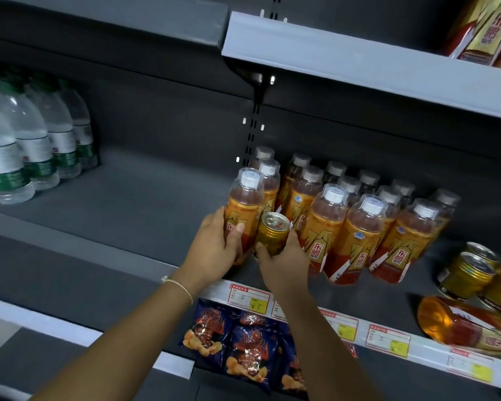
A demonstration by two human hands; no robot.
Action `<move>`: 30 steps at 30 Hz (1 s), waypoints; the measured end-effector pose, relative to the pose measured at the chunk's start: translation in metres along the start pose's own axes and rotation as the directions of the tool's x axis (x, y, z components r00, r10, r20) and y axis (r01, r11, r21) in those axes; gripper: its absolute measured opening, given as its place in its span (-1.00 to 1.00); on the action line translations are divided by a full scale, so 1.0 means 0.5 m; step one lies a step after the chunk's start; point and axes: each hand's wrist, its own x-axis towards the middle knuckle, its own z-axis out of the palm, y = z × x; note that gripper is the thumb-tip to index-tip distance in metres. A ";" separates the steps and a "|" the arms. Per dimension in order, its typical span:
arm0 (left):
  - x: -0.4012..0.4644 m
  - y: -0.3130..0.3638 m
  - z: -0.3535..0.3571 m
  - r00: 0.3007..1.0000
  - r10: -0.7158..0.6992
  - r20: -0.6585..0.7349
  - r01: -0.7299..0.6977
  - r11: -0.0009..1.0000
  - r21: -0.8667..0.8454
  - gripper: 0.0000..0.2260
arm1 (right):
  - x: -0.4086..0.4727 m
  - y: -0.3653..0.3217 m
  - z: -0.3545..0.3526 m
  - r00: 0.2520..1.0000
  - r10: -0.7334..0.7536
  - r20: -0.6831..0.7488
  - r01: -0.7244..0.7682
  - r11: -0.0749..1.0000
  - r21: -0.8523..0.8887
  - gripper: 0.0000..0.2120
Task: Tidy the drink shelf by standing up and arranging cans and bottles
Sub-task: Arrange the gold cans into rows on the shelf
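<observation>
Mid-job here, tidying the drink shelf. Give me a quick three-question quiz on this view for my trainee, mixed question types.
1. True or false: the left hand grips an orange bottle.
2. What does the right hand hold? A) water bottle B) gold can C) snack bag
3. Which drink near the shelf's right front edge needs standing up?

Key
1. True.
2. B.
3. The fallen orange bottle, lying on its side in front of the upright gold cans.
</observation>
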 end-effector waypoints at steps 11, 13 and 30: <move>-0.062 0.014 -0.016 0.966 0.241 -0.090 -0.237 0.970 0.051 -0.88 | 0.012 0.007 0.006 0.997 0.022 -0.073 -0.019 0.999 0.037 -0.41; -0.067 0.012 -0.003 0.974 0.225 -0.037 -0.222 0.973 0.061 -0.82 | 0.000 0.007 -0.004 0.998 -0.011 -0.070 0.016 0.998 0.067 -0.42; -0.108 0.251 0.106 0.880 0.160 0.447 0.075 0.883 -0.464 -0.51 | -0.071 0.038 -0.313 0.997 0.058 0.042 -0.072 0.845 0.530 -0.35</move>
